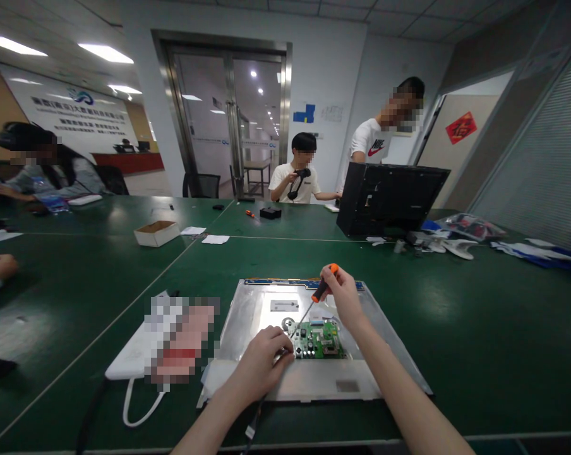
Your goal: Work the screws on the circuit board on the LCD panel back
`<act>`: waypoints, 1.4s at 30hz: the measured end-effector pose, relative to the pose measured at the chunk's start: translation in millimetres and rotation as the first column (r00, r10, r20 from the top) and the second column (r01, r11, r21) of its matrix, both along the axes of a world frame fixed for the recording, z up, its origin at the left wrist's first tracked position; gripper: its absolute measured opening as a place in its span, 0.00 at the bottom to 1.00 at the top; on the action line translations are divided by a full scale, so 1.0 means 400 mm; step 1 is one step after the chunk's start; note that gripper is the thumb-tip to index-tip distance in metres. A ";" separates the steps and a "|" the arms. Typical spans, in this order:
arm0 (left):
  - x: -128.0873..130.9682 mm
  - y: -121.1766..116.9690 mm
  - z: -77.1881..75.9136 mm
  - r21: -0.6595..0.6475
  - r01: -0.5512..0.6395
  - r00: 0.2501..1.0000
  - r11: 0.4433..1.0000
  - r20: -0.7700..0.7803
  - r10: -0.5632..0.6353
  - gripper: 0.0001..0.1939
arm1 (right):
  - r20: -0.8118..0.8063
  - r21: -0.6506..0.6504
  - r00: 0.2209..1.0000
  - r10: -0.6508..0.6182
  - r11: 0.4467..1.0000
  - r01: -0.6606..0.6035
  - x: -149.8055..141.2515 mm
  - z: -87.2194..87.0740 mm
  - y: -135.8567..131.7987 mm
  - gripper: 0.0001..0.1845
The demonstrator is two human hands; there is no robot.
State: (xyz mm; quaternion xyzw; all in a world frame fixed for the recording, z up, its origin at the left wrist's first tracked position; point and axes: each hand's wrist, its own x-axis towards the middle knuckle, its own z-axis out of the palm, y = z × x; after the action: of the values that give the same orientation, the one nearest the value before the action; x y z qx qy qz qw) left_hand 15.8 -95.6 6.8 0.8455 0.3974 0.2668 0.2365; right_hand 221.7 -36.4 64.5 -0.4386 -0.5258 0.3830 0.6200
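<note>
My right hand is closed round the orange and black handle of a screwdriver. Its thin shaft slants down to the left, toward the edge of a green circuit board. The board sits on the metal back of a flat display panel, which lies on the table. My left hand rests on the panel at the board's left side, its fingers curled near the screwdriver's tip. What those fingers grip is mostly hidden. Below that hand a dark cable trails off the panel's front edge.
On the green table, a white power bank with a cable lies left of the panel. Farther back are a small box, another screwdriver and a black monitor housing. Several people are around the table.
</note>
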 end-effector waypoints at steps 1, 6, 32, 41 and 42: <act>-0.001 0.000 -0.001 0.001 0.002 1.000 1.000 0.002 -0.002 0.04 | -0.029 -0.009 1.000 0.009 1.000 -0.009 -0.009 -0.004 0.007 0.23; 0.000 0.001 -0.006 0.006 0.005 1.000 1.000 -0.010 -0.005 0.04 | -0.082 -0.082 0.997 0.012 0.996 -0.019 -0.034 -0.056 0.011 0.26; -0.001 -0.001 0.009 0.007 0.012 1.000 1.000 -0.011 -0.012 0.07 | 0.185 0.010 0.982 -0.020 1.000 0.019 -0.048 -0.079 -0.034 0.24; 0.000 0.001 0.001 -0.001 0.012 1.000 1.000 0.019 -0.012 0.06 | 0.387 0.240 0.911 -0.138 0.970 0.045 -0.063 -0.057 -0.072 0.19; 0.001 0.001 0.001 -0.003 0.013 1.000 1.000 0.021 -0.013 0.06 | 0.399 0.266 0.905 -0.150 0.963 0.042 -0.065 -0.057 -0.075 0.19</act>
State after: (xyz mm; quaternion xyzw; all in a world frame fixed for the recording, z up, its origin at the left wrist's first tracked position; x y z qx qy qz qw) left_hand 16.0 -95.2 7.3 0.8448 0.3900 0.2737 0.2436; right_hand 195.5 -66.4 41.9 -0.4534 -0.6673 0.1802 0.5627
